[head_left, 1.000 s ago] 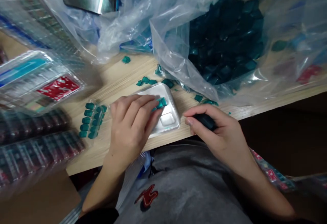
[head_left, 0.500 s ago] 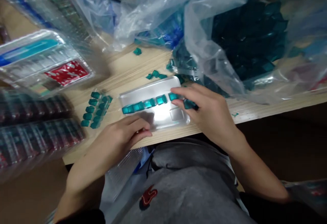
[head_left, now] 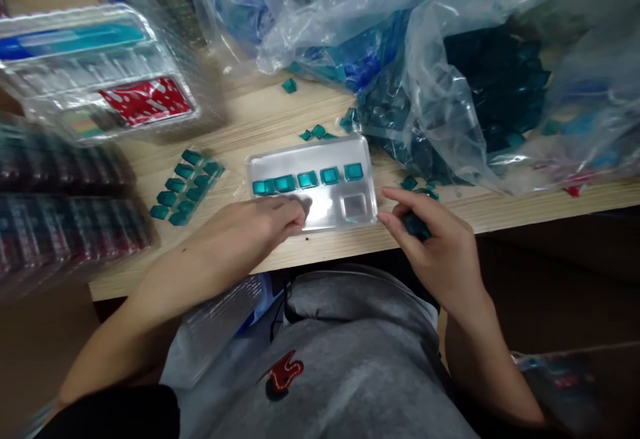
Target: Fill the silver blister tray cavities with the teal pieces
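A shallow clear plastic tray (head_left: 305, 151) lies on the table with a row of translucent teal square pieces (head_left: 307, 179) in its pockets; a pocket at its lower right holds none. My left hand (head_left: 273, 220) is closed over the tray's near left part, and what is under its fingertips is hidden. Just right of the tray is my right hand (head_left: 440, 239), its thumb and index finger apart at the tips. Dark teal pieces (head_left: 416, 225) are tucked in its palm under the curled fingers. Another clear strip of teal pieces (head_left: 185, 189) lies at the left.
A large clear bag (head_left: 430, 72) full of teal pieces covers the back right. Loose teal pieces (head_left: 319, 132) lie behind the tray. Stacked clear packs (head_left: 193, 102) with red inserts stand at the left, above filled packs (head_left: 65, 232). The table's front edge (head_left: 325, 255) runs close by.
My right hand has let go of the rightmost teal piece, which now sits in the tray, and has drawn back to the right. My left hand has shifted farther over the tray.
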Demonstrator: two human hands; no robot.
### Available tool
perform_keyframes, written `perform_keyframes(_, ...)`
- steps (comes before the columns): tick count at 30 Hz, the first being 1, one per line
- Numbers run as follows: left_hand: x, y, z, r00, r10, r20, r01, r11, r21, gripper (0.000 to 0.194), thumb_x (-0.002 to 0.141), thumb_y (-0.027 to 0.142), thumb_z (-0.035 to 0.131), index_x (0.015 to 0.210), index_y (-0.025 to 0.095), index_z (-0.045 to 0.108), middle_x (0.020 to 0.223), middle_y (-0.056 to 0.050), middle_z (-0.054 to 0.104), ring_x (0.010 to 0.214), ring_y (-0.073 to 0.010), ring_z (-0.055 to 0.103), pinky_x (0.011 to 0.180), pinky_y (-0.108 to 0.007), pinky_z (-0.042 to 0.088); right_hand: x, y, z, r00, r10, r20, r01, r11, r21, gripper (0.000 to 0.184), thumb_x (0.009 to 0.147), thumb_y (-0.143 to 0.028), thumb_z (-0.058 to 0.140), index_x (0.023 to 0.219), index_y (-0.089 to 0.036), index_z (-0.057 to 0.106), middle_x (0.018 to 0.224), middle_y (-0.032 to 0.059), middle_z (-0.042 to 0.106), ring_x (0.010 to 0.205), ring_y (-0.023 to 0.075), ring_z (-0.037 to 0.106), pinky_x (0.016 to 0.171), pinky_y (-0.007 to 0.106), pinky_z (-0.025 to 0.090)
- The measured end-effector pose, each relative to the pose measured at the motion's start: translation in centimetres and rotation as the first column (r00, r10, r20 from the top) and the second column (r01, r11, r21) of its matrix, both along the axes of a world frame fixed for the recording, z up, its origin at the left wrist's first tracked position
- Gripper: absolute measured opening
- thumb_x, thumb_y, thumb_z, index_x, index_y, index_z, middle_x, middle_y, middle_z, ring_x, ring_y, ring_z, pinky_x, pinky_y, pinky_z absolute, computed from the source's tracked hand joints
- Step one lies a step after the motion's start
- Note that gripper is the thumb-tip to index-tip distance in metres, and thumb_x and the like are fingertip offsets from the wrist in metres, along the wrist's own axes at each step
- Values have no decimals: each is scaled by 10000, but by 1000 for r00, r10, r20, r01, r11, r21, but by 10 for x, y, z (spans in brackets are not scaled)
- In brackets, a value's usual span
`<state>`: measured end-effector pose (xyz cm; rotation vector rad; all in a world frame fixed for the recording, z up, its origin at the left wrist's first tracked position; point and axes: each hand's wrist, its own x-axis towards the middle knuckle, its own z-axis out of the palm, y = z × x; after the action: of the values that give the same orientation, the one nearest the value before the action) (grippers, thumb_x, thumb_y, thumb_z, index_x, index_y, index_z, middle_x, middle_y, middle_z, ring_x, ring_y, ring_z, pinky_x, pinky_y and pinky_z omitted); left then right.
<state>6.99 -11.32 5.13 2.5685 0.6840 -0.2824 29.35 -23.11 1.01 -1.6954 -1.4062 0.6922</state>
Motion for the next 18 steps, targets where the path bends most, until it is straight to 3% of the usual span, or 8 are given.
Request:
perform_keyframes(3, 11, -16, 0, 994, -108, -6, 104, 933, 345, 248, 966, 175, 367, 920, 155, 609, 861, -82, 666, 757, -217, 626, 643, -325, 478, -5, -3, -2, 1000, 5, -23, -5, 1000, -8, 283, 886, -217, 650, 1168, -238, 665, 908, 36, 716, 789, 176, 664, 767, 327, 551)
perform_keyframes(5, 15, -22, 1, 977, -209, 37, 168, 869, 465, 243, 949, 123, 377, 915, 133, 618, 871, -100, 675, 770, -226, 623, 658, -337, 491, -8, -7, -2, 999, 8, -40, -8, 1000, -4, 276, 891, -201, 638, 1164, -236, 665, 880, 30, 707, 782, 171, 658, 757, 320, 549)
perform_keyframes(7, 14, -24, 6, 960, -245, 134, 151, 859, 490, 209, 949, 128, 408, 883, 136, 606, 851, -90, 672, 754, -211, 609, 658, -325, 495, -11, -10, -1, 998, 13, -60, -11, 1000, 24, 270, 901, -189, 621, 1163, -240, 661, 850, 20, 688, 768, 160, 645, 738, 300, 543)
perform_keyframes(11, 6, -22, 22, 948, -113, 298, -12, 923, 385, 83, 927, 124, 485, 901, 150, 560, 853, -73, 643, 774, -188, 590, 674, -307, 492, -14, -12, 3, 995, 50, -84, -39, 991, 128, 329, 902, -154, 613, 1211, -264, 620, 837, -3, 667, 739, 135, 619, 714, 274, 529)
perform_keyframes(14, 4, -24, 27, 925, -82, 371, -48, 944, 327, 74, 901, 90, 517, 921, 159, 536, 870, -70, 632, 807, -183, 597, 707, -315, 510, -11, -9, 8, 997, 79, 3, -78, 976, 203, 304, 884, -93, 601, 1126, -272, 641, 841, 3, 674, 745, 142, 628, 689, 268, 525)
perform_keyframes(18, 0, -35, 18, 899, -133, 416, -73, 894, 441, 62, 939, 195, 526, 991, 174, 552, 994, -85, 672, 946, -210, 629, 824, -369, 548, -5, -6, 23, 968, 228, 105, -245, 949, 200, 207, 890, -111, 564, 948, -272, 680, 794, 20, 679, 705, 163, 638, 615, 273, 518)
